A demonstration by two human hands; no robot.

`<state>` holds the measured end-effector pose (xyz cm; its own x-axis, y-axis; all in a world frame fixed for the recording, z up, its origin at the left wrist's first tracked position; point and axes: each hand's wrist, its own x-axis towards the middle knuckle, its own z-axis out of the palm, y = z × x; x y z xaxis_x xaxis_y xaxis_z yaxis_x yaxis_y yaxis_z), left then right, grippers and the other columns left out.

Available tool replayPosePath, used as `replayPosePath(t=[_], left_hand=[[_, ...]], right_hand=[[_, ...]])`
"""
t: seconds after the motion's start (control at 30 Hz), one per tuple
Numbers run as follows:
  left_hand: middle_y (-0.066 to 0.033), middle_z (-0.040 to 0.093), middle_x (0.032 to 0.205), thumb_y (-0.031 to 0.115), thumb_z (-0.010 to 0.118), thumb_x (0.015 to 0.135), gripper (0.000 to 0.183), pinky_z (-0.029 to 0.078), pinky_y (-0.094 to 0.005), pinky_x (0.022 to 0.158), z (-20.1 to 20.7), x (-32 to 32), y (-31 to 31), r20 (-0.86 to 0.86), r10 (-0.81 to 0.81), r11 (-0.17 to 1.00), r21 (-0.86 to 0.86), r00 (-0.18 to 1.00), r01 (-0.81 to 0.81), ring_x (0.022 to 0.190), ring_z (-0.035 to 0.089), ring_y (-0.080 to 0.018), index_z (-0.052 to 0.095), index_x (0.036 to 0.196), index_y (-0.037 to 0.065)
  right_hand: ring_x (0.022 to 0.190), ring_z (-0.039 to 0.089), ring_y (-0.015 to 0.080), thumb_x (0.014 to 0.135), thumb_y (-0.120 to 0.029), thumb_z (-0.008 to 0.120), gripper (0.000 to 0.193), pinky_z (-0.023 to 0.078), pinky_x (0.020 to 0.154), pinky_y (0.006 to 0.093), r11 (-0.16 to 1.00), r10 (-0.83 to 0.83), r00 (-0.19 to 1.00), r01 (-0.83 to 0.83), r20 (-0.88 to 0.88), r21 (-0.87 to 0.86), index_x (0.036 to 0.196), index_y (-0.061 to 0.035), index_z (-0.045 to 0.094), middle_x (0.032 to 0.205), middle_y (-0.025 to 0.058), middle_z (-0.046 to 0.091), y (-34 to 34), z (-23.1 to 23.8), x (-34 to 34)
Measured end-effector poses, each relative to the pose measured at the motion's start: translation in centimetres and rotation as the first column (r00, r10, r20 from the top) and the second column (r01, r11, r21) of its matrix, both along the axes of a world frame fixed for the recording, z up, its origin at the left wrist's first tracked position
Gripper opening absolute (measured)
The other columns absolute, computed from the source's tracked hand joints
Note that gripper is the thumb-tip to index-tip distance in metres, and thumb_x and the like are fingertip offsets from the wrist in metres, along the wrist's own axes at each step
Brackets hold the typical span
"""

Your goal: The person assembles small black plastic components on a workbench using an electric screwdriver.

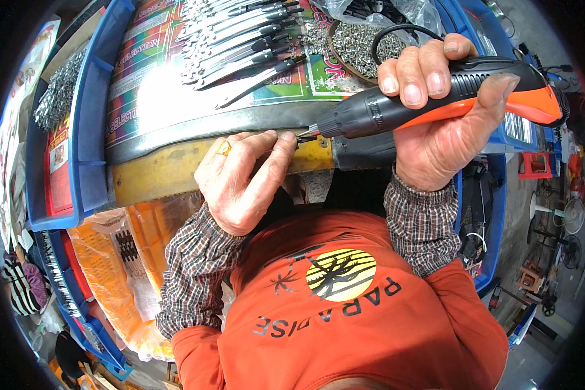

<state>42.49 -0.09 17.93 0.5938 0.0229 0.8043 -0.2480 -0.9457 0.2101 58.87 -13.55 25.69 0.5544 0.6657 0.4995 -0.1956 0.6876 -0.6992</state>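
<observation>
My right hand (439, 140) is wrapped round a black and orange electric screwdriver (370, 112), held nearly level with its bit pointing left. The bit's tip meets a small dark part (304, 138) at the table's front edge; whether it sits in a screw is too small to tell. Thumb and fingers of my left hand (244, 179) pinch that part from the left, and most of it is hidden behind the fingertips. Beyond my hands, several slim silver and black metal pieces (240, 49) lie in a row on the table.
A round dish of small screws (361, 49) stands behind the screwdriver, with loose screws beside it. Blue bins (92, 140) flank the table, the left one holding small metal parts (60, 91). Below the yellow front edge (156, 182) lies an orange plastic-wrapped bundle (110, 260).
</observation>
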Motion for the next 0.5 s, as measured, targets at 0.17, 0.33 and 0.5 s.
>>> replayPosePath(t=[0.17,0.33,0.5], left_hand=[[-0.0124,0.060,0.083,0.004,0.063,0.062,0.032,0.048,-0.0307,0.059,0.17,-0.07,0.06,-0.002,-0.010,1.000,-0.028,1.000,0.010,0.068,0.060,-0.0218,0.066,0.093,-0.002],[-0.0129,0.061,0.083,0.004,0.064,0.063,0.030,0.048,-0.0310,0.059,0.10,-0.19,0.18,-0.013,-0.016,1.000,-0.022,1.000,0.016,0.069,0.060,-0.0223,0.065,0.092,-0.002],[-0.0110,0.063,0.080,-0.004,0.072,0.067,0.024,0.050,-0.0311,0.060,0.54,-0.24,-0.12,-0.020,0.001,0.999,-0.045,1.000,-0.001,0.069,0.062,-0.0236,0.065,0.089,0.002]], right_hand=[[0.063,0.049,0.0147,0.084,-0.055,0.053,0.050,0.040,0.066,0.0326,1.000,-0.005,1.000,0.005,0.002,-0.011,0.100,-0.0071,0.056,0.069,-0.0008,0.048,0.17,0.23,-0.05],[0.063,0.049,0.0149,0.085,-0.054,0.053,0.050,0.040,0.065,0.0329,0.999,-0.026,1.000,0.026,0.007,-0.025,0.100,-0.0068,0.056,0.069,-0.0004,0.048,0.15,0.30,-0.12],[0.063,0.049,0.0152,0.085,-0.054,0.054,0.050,0.040,0.066,0.0333,1.000,-0.014,1.000,0.014,0.001,-0.011,0.100,-0.0068,0.056,0.069,0.0000,0.048,0.12,0.11,-0.06]])
